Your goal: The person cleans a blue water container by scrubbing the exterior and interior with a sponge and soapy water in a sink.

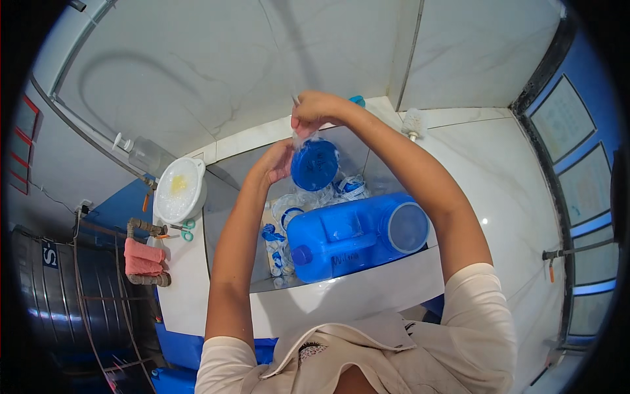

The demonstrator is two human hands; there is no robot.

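Note:
A round blue plastic lid (315, 167) with handwriting on it is tilted over the tiled sink basin. My left hand (279, 161) grips its left edge. Just above the lid, my right hand (315, 112) is curled, its fingers near a clear, glistening patch that could be water or plastic film. What lies inside those fingers is hidden. Below them, a large blue plastic water jug (349, 236) lies on its side across the basin, also marked with handwriting. Crumpled clear plastic with blue pieces (352, 187) sits behind the jug, and blue-and-white plastic pieces (276, 246) lie to its left.
On the left ledge stand a white tub (197, 197) with suds and a yellow patch, a clear pump bottle (147, 152) and green-handled scissors (187, 230). A pink cloth (142, 258) hangs on a pipe. A white brush (413, 123) rests on the right ledge.

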